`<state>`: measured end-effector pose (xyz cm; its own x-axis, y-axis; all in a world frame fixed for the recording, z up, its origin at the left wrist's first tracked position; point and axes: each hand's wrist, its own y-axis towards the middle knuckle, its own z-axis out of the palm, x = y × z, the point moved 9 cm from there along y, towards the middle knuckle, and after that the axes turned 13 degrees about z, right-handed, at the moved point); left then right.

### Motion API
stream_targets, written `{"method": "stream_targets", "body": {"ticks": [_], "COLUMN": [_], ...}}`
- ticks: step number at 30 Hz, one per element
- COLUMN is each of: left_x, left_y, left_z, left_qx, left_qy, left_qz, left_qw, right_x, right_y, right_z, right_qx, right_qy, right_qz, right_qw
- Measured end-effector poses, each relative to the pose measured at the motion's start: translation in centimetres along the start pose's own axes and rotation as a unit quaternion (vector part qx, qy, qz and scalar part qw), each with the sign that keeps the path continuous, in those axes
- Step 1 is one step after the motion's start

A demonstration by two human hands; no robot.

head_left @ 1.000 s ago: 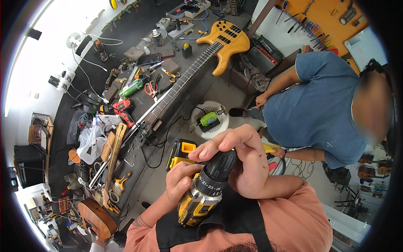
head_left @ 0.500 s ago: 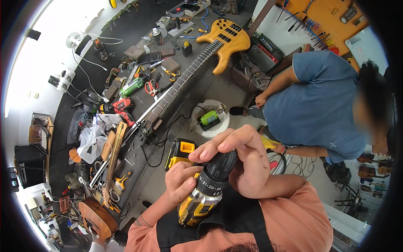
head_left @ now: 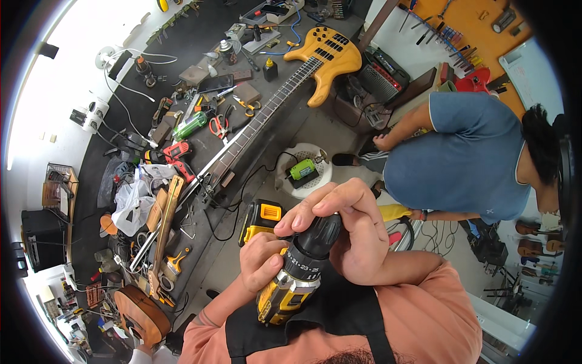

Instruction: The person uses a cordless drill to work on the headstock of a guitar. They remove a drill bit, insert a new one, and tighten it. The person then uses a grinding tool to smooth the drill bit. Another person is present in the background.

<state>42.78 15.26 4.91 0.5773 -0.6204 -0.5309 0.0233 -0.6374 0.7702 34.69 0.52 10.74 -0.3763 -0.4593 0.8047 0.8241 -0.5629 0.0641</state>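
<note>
Close below my view is a yellow and black cordless drill (head_left: 290, 292), its black chuck (head_left: 321, 235) tilted up and away from my body. My left hand (head_left: 259, 264) is closed around the drill's handle, thumb along its side. The battery (head_left: 260, 219) sticks out past that hand's fingers. My right hand (head_left: 361, 242) curls over the chuck, its fingers reaching across the front and its palm against the side. Whether a bit sits in the chuck is hidden by the fingers.
A long dark bench (head_left: 200, 54) at the left carries a bass guitar (head_left: 327, 57), a red drill (head_left: 177, 155) and scattered tools. A white stool (head_left: 290, 189) holds a green power tool (head_left: 302, 170). A co-worker in a blue shirt (head_left: 454, 158) stands at the right with a yellow thing in hand.
My hands and the drill have hardly moved. The co-worker has turned and bent away slightly, and a red guitar-like body now shows behind the shoulder.
</note>
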Motion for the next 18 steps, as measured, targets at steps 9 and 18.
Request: {"method": "stream_targets", "body": {"ticks": [9,18], "left_x": [0.4,0.6], "left_y": [-0.5,-0.7], "left_z": [0.3,0.4], "left_qx": [-0.003,-0.003], "left_qy": [-0.018,-0.015], "left_qz": [-0.006,-0.047], "left_qw": [1.000,0.999], "right_x": [-0.4,-1.1], "right_y": [-0.1,-0.1], "right_z": [0.0,-0.1], "right_qx": [0.004,-0.008], "right_qy": [0.075,0.121], "right_qz": [0.037,0.095], "right_qw": [0.997,0.988]}}
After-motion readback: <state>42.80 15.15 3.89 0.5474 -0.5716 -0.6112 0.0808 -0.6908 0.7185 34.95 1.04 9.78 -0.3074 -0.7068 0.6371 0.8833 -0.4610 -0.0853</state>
